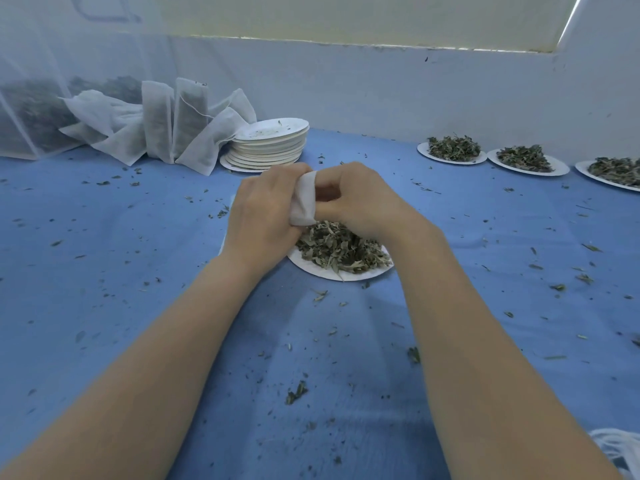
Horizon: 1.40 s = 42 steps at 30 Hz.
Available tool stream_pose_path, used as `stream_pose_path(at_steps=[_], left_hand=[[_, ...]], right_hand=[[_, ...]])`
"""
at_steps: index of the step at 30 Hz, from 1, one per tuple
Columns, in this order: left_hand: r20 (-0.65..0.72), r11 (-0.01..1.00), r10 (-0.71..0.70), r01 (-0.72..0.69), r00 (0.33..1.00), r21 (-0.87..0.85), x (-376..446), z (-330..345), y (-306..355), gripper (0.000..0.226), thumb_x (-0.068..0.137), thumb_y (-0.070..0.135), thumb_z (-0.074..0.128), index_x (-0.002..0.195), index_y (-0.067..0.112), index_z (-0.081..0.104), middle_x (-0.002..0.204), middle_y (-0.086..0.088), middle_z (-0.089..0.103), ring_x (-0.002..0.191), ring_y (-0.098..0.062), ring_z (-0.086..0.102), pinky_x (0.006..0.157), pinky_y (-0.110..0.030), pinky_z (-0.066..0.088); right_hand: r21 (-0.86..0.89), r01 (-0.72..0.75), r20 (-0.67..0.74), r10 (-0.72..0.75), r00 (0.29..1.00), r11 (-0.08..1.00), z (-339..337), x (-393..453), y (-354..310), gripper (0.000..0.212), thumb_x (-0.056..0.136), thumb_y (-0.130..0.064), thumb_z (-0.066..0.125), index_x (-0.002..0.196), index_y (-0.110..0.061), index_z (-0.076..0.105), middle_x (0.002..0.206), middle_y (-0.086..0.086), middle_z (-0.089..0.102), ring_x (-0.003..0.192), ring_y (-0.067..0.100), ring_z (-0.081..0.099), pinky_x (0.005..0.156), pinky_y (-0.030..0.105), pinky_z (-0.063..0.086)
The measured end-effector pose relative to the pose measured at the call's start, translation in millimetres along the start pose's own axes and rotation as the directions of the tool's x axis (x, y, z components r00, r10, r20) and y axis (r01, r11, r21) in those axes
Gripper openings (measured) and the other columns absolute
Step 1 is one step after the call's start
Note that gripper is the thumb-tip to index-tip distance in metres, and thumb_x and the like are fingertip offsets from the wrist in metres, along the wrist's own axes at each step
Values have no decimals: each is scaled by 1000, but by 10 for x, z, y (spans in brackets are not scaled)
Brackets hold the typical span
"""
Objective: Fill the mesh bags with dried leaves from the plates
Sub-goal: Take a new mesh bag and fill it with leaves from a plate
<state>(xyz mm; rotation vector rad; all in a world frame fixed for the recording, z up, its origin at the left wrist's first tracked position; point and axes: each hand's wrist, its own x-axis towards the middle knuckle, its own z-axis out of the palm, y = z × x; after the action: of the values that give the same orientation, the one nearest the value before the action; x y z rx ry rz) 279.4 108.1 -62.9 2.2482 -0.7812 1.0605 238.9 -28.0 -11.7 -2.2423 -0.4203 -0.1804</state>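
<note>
Mesh bag [304, 199]: small, white, fine weave, crumpled, limp; pinched between left hand [263, 216] and right hand [353, 199], both grips clenched on its fabric, raised above the table [138, 271].
Plate [332, 271]: white, round, directly beneath the grip, part hidden by the left hand.
Dried leaves [339, 249]: grey-green, curled, heaped on that plate just below the bag.
Three more leaf-laden plates [452, 152]: far right of the grip.
Stack of bare plates [270, 147]: just beyond the grip.
Filled bags [173, 123]: beyond, to the left.
</note>
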Motion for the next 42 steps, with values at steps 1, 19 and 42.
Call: stream_pose_path(at_steps=[1, 19, 42], left_hand=[[7, 1000, 8, -9, 1000, 9, 2, -4, -22, 43, 66, 4, 68, 108, -1, 61, 93, -14, 65, 85, -28, 56, 74, -32, 35], [9, 994, -55, 54, 998, 90, -14, 12, -132, 49, 66, 0, 74, 112, -1, 59, 103, -15, 65, 95, -34, 61, 80, -41, 40], [28, 970, -171, 163, 985, 183, -69, -47, -166, 46, 67, -10, 60, 111, 0, 58, 102, -20, 61, 92, -40, 55, 76, -42, 35]], right_hand=[[-10, -1, 15, 1, 1000, 1000, -36, -9, 3, 12, 81, -7, 66, 88, -16, 71, 84, -4, 70, 81, 7, 63, 80, 20, 48], [-73, 13, -67, -18, 998, 997, 35, 12, 38, 19, 78, -18, 67, 90, -34, 68, 68, -10, 58, 54, -4, 46, 56, 7, 37], [-545, -190, -119, 149, 982, 817, 91, 49, 262, 32, 83, -44, 65, 110, -29, 65, 89, -10, 55, 97, 14, 49, 90, 31, 29]])
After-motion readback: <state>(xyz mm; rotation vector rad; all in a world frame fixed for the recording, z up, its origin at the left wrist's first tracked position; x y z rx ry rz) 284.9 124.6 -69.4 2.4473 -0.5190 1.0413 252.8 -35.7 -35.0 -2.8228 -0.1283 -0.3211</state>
